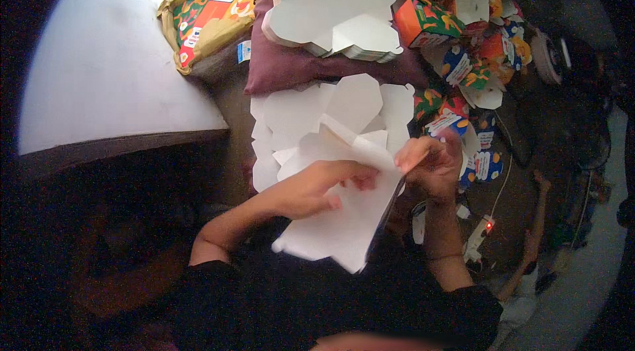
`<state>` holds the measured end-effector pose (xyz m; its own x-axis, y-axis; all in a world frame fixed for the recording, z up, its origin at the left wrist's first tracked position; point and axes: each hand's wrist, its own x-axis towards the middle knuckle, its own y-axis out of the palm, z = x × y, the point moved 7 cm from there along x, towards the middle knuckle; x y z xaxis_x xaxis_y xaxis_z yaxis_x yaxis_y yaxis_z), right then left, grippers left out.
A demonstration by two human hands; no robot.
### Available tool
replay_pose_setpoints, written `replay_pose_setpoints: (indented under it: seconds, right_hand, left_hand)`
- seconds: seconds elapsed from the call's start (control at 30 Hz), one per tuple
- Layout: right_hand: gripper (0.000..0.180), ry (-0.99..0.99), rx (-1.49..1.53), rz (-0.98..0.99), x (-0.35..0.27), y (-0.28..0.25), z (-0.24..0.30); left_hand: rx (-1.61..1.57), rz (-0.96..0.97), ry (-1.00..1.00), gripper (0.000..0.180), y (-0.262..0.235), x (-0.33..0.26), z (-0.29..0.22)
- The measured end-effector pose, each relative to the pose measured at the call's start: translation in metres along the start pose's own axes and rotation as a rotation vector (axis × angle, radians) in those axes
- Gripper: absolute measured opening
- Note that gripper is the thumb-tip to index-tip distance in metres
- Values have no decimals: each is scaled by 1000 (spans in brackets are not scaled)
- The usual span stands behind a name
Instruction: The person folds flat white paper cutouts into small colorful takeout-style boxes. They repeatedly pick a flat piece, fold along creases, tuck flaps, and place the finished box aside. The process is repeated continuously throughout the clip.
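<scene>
A white die-cut carton blank (337, 229) is tilted up in front of my body, its plain inner face showing and its right side partly bent. My left hand (324, 186) lies over that face, thumb and fingers apart, the fingers somewhat curled. At the blank's right edge, my right hand (433, 162) pinches the card between thumb and fingers; some of those fingers are blurred. Just beyond my hands, more flat white carton blanks (284, 116) lie overlapping. A thick stack of blanks (337, 4) rests farther off on a maroon cushion (264, 73).
Folded printed cartons (430, 24) are heaped at the far right. A brown-paper-wrapped pack of printed cartons (215, 10) stands far left, near a white surface (112, 67). A power strip (477, 235) with a red light lies right; another person's arm (536, 219) shows beyond it.
</scene>
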<state>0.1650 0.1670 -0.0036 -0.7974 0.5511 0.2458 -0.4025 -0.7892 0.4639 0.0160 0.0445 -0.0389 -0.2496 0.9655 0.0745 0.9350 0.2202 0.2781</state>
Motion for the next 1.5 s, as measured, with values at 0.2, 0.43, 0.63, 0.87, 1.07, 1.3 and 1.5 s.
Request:
replay_pose_setpoints:
  seconds: [0.2, 0.43, 0.63, 0.87, 1.07, 1.3, 1.5]
  right_hand:
    - [23, -167, -573, 65, 20, 29, 26]
    - [17, 80, -638, -58, 27, 35, 26]
    - [11, 24, -532, -180, 24, 32, 17]
    - [33, 188, -343, -134, 16, 33, 7]
    - [61, 156, -650, -53, 18, 41, 18]
    - [39, -1, -813, 142, 33, 43, 26]
    - [16, -145, -950, 47, 35, 33, 30]
  left_hand:
    - [-659, -15, -338, 70, 22, 7, -42]
    - [-200, -59, -596, 29, 22, -8, -58]
    - [-195, -59, -717, 32, 25, -11, -42]
    - [-474, -274, -110, 60, 26, 4, -58]
    - [-290, -114, -459, 53, 23, -6, -43]
    - [-76, 138, -700, 54, 37, -8, -49]
    - [-454, 173, -590, 70, 47, 0, -42]
